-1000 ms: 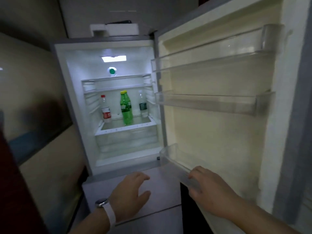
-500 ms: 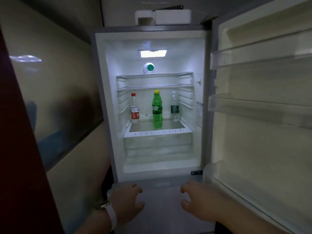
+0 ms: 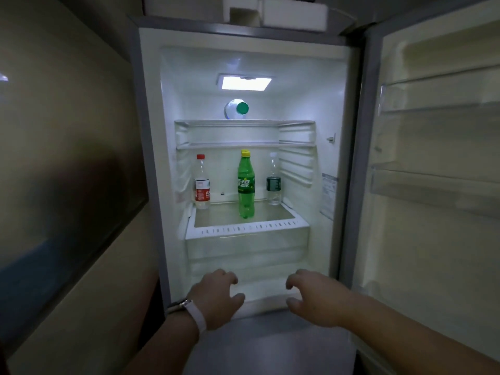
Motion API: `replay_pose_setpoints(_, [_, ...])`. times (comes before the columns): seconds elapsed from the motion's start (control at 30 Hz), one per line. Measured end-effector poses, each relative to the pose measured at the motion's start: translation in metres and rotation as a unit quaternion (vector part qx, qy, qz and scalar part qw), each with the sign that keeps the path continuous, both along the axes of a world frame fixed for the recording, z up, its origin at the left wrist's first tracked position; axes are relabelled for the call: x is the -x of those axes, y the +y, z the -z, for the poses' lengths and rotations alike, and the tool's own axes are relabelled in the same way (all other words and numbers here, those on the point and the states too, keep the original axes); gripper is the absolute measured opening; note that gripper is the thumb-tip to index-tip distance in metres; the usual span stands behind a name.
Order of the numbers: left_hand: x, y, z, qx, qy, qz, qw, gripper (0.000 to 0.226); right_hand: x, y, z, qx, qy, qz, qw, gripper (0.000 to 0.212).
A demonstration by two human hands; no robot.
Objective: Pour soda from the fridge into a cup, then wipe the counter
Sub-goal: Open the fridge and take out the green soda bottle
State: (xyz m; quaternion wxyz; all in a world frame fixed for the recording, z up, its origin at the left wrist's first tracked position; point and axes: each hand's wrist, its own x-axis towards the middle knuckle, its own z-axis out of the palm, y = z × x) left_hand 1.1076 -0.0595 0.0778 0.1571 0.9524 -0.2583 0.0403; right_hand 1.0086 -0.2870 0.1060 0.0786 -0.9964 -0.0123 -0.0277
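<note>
The fridge (image 3: 150,158) stands open before us, its door (image 3: 433,253) swung out at 3 o'clock. The green soda bottle (image 3: 246,185) stands upright on the lit shelf (image 3: 243,228), its long axis vertical, yellow cap pointing to 12 o'clock and label facing us. A red-capped bottle (image 3: 202,185) stands at its 9 o'clock and a clear bottle with a dark label (image 3: 273,182) at its 3 o'clock, both apart from it. On a higher shelf a green-capped bottle (image 3: 237,109) lies on its side, cap toward us. Our left hand (image 3: 216,296), above a pale wristband (image 3: 198,318), and our right hand (image 3: 316,296) hover at 6 o'clock by the fridge's lower edge, fingers loosely curled, holding nothing.
</note>
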Motion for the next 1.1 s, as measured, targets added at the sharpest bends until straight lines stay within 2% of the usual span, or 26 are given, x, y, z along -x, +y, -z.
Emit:
replay_pose_setpoints(0.27, [-0.055, -0.033, -0.011, 0.203, 0.084, -0.025, 0.975, 0.039, -0.060, -0.013, -0.006, -0.058, -0.018, 0.029, 0.998, 0.048])
replay_pose_setpoints(0.43, [-0.103, -0.050, -0.023, 0.337, 0.133, -0.079, 0.929, 0.025, -0.116, -0.019, -0.002, -0.196, -0.031, 0.034, 0.979, 0.046])
replay_pose_setpoints(0.63, [-0.170, -0.074, -0.052, 0.459, 0.182, -0.130, 0.860, 0.003, -0.199, -0.026, -0.017, -0.448, -0.072, 0.083, 0.887, 0.030])
replay_pose_setpoints(0.7, [-0.192, -0.087, -0.061, 0.470, 0.178, -0.133, 0.854, 0.008, -0.228, -0.027, -0.021, -0.511, -0.075, 0.100, 0.850, 0.023])
replay_pose_setpoints(0.77, [-0.214, -0.099, -0.067, 0.471, 0.162, -0.142, 0.855, 0.002, -0.255, -0.028, -0.024, -0.569, -0.072, 0.116, 0.811, 0.017])
replay_pose_setpoints(0.87, [-0.245, -0.117, -0.073, 0.486, 0.153, -0.149, 0.847, 0.039, -0.286, -0.028, -0.028, -0.637, -0.047, 0.142, 0.756, 0.010])
replay_pose_setpoints(0.93, [-0.261, -0.128, -0.076, 0.479, 0.149, -0.138, 0.854, 0.058, -0.301, -0.030, -0.026, -0.649, -0.044, 0.143, 0.746, 0.014])
replay_pose_setpoints(1.03, [-0.281, -0.143, -0.077, 0.475, 0.161, -0.111, 0.858, 0.073, -0.320, -0.034, -0.018, -0.693, -0.038, 0.117, 0.711, 0.014])
replay_pose_setpoints(1.1, [-0.292, -0.151, -0.077, 0.488, 0.170, -0.094, 0.851, 0.074, -0.329, -0.038, -0.017, -0.725, -0.031, 0.118, 0.678, 0.006])
